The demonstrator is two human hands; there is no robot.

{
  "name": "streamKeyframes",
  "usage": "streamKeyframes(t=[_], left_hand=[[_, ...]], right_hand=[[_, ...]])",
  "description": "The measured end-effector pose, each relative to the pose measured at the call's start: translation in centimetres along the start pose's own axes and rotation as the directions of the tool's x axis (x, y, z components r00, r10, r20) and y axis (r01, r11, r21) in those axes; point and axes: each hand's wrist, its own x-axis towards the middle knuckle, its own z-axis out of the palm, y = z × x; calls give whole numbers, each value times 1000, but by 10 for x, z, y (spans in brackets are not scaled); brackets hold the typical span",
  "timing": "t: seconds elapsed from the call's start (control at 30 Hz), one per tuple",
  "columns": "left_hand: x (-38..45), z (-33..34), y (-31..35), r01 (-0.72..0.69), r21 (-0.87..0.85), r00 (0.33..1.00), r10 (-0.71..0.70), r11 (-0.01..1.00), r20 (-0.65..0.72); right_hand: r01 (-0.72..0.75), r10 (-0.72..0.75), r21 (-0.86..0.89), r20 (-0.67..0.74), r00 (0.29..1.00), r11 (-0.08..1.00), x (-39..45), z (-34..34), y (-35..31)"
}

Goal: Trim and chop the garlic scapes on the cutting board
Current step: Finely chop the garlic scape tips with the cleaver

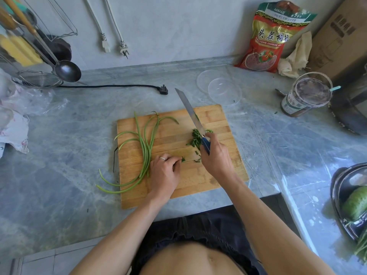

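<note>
About five whole garlic scapes (pixel 146 149) on cutting board (pixel 174 175) left, stems overhanging worktop (pixel 69 135), one chopped pile (pixel 195 138) centre, my left hand (pixel 164 171) fingers curled pinching a green piece, right hand (pixel 217 155) gripping one knife (pixel 190 112), two clear tubs (pixel 224 91), contents none visible, one jar (pixel 305 96) of dark paste.

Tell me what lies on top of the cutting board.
On the cutting board: whole garlic scapes, chopped pieces, the knife and both hands. What the left hand pins is mostly hidden.
</note>
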Motion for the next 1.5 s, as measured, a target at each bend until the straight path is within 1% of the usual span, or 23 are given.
streamKeyframes(t=[0.17,0.3,0.5,0.63,0.73,0.8,0.83,0.93,1.17,1.27,1.5], left_hand=[[4,-1,3,-8,-14,1000,8,1000,13],[5,-1,3,-1,-31,999,2,1000,34],[11,-2,1,-17,-46,999,18,999,27],[12,-3,-1,-35,-53,999,35,998,5],[8,-1,-1,-80,11,996,81,997,-36],[5,0,-2,-112,62,992,115,992,-55],[4,1,-2,-127,79,989,132,989,-62],[2,-2,-2,-144,96,985,152,985,-76],[4,-4,5,-59,18,997,60,998,-45],[5,-4,5,-41,-7,998,41,999,-50],[-2,-1,4,10,73,1000,-8,997,-30]], right_hand=[[-49,47,58,41,998,997,6,-12,-2],[-79,76,85,42,996,993,9,-18,-4],[-114,110,127,36,993,985,5,-25,-8],[-119,109,211,59,992,970,-7,-31,-13],[-122,91,292,117,989,949,-21,-33,-16],[-164,101,375,182,978,912,-30,-33,-19],[-182,108,382,207,972,906,-34,-33,-21],[-161,86,315,238,967,935,-46,-31,-21],[-52,-5,220,251,968,974,-66,-30,-19],[-52,-4,212,256,967,976,-71,-30,-18],[-76,26,168,279,960,983,-84,-24,-23]])
